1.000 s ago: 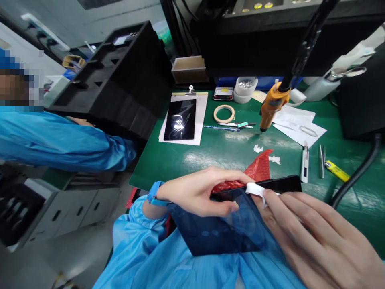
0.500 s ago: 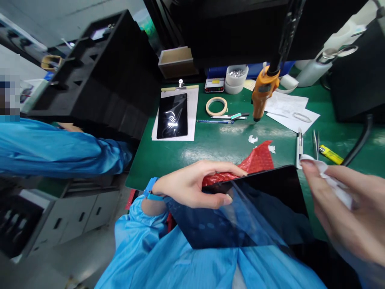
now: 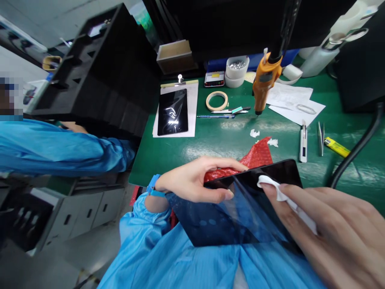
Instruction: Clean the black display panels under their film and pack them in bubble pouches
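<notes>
My left hand (image 3: 198, 180) grips the upper edge of a black tablet (image 3: 210, 222), thumb on the glass and fingers behind. The tablet leans tilted against my blue smock, its glossy screen toward me. A clear film appears to lie across part of that screen, with a few round marks at the lower left. My right hand (image 3: 327, 224) pinches a folded white cloth (image 3: 279, 192) and holds it at the upper right of the screen; whether it presses on the glass is hard to tell. Red bubble wrap (image 3: 258, 155) shows behind the tablet.
Another tablet (image 3: 173, 111) lies on a clipboard (image 3: 192, 96). An orange electric screwdriver (image 3: 264, 86) hangs above the green table (image 3: 216, 140). Tape (image 3: 217, 100), pens, a utility knife (image 3: 303, 144), tweezers (image 3: 321, 138) and a yellow cutter (image 3: 337, 147) lie around. A person's blue sleeve (image 3: 66, 148) is at left.
My right hand has moved left with the white cloth, from beside the tablet to over its upper right screen. My left hand keeps its grip on the tablet.
</notes>
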### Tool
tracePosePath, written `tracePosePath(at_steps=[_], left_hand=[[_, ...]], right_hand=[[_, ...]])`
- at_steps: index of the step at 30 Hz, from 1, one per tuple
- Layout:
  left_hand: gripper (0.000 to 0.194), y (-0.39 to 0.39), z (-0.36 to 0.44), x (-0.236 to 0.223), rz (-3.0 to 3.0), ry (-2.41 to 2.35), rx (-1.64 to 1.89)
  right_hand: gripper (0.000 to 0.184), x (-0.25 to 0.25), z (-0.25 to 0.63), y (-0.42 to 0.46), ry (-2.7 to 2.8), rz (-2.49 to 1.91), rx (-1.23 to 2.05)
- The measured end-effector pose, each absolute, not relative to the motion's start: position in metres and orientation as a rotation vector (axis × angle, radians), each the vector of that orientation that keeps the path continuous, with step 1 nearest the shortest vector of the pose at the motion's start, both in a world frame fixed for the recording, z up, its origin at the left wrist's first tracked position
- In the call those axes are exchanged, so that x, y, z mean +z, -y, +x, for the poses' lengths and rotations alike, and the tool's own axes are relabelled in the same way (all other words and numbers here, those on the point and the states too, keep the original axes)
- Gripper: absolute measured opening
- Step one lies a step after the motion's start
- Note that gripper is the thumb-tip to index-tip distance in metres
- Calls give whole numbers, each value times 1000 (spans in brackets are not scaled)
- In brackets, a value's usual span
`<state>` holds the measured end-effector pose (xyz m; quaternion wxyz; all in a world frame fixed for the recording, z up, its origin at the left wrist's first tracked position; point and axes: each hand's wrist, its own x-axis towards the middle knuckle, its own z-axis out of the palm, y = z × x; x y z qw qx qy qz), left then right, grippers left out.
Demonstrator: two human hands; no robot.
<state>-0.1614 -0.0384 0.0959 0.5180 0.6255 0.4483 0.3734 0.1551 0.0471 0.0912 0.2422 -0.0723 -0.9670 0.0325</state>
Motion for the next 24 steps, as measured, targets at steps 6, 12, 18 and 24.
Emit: tracePosePath(at_steps=[6,12,18,24], left_hand=[[40,41,-156,100,1527,-1065,906],[40,45,-152,101,1517,-1084,913],[36,49,-148,106,1572,-1040,941],[35,49,-150,108,1628,-1040,922]], right_hand=[[47,103,135,-42,2621,32,-131],[49,102,139,-45,2628,76,-140],[51,99,156,-41,2671,104,-63],[68,95,172,-47,2684,-1,-28]])
